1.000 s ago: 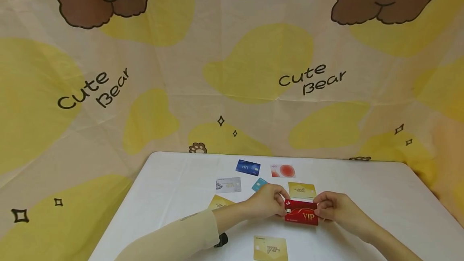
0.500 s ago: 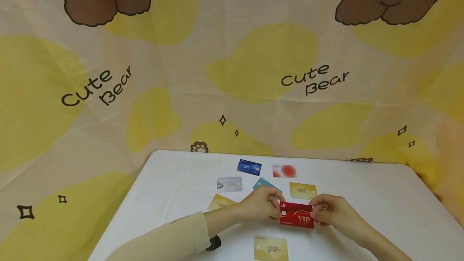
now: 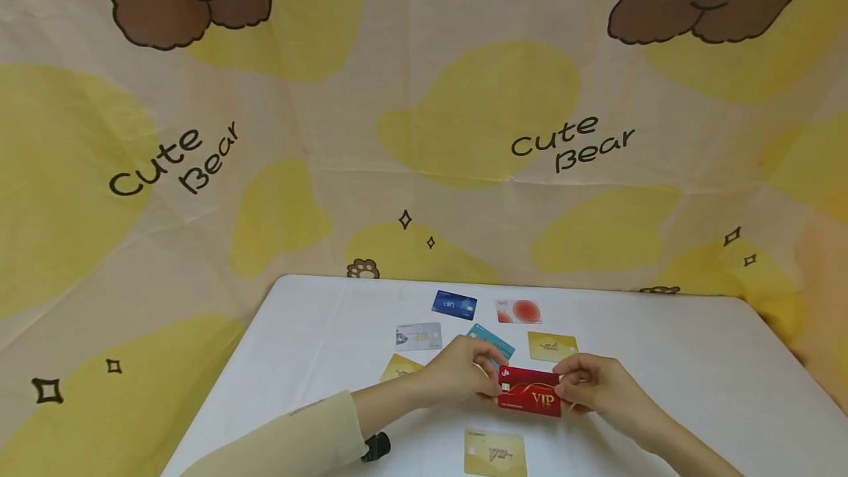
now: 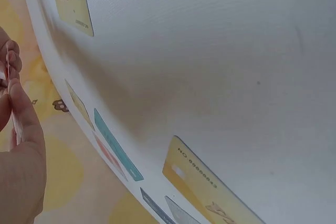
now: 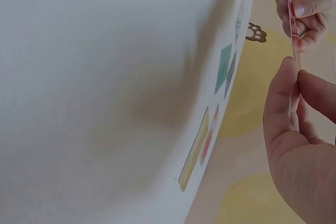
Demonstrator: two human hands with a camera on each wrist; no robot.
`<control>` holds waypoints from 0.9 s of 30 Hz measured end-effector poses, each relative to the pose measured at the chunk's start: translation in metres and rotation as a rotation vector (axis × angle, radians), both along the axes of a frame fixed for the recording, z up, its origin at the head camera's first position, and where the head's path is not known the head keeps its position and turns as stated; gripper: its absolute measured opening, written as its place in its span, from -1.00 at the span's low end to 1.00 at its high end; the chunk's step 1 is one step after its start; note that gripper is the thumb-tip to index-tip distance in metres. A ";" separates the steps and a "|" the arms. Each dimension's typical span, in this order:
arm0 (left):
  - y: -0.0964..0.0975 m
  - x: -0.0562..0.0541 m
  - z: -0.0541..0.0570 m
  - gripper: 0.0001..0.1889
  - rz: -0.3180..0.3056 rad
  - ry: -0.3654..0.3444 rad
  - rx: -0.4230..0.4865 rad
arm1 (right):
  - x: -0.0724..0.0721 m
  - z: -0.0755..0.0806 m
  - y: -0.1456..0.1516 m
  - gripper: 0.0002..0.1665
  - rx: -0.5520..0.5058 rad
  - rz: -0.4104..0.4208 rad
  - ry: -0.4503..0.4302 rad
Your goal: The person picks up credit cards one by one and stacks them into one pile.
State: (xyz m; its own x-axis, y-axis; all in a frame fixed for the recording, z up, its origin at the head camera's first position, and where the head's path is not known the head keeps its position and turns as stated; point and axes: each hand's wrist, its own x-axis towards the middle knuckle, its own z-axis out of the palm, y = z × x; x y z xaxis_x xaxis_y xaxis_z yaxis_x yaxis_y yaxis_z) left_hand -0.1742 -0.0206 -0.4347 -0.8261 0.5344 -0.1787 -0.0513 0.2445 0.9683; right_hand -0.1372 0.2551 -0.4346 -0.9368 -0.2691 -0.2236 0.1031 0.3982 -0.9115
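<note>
A red card [image 3: 530,391] with gold VIP lettering is held up above the table between both hands, its printed face toward the head camera. My left hand [image 3: 464,372] pinches its left edge. The right hand [image 3: 599,389] pinches the opposite edge between thumb and fingers. In the right wrist view the card [image 5: 293,24] appears nearly edge-on, raised off the tabletop. Just behind the left hand lies a teal card [image 3: 493,342], partly covered by that hand. A gold card [image 3: 495,453] lies flat nearer the front.
On the white table [image 3: 662,344] lie a blue card [image 3: 454,305], a white card with a red circle [image 3: 520,311], a silver card [image 3: 419,336], and gold cards at right [image 3: 553,346] and left [image 3: 400,367]. A patterned cloth [image 3: 464,116] hangs behind.
Both hands have carried the red card a little to the left. The teal card and the right-hand gold card show more fully than at first. The cards on the table stay put.
</note>
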 end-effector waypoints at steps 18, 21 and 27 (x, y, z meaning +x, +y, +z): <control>-0.021 0.013 -0.007 -0.72 0.037 -0.028 -0.052 | 0.008 -0.006 -0.020 -0.69 -0.051 0.026 -0.041; -0.023 0.016 -0.006 -0.72 0.044 -0.037 -0.058 | 0.008 -0.006 -0.023 -0.69 -0.049 0.017 -0.064; -0.028 0.022 -0.006 -0.73 0.071 -0.042 -0.090 | 0.008 -0.010 -0.028 -0.71 -0.056 0.015 -0.097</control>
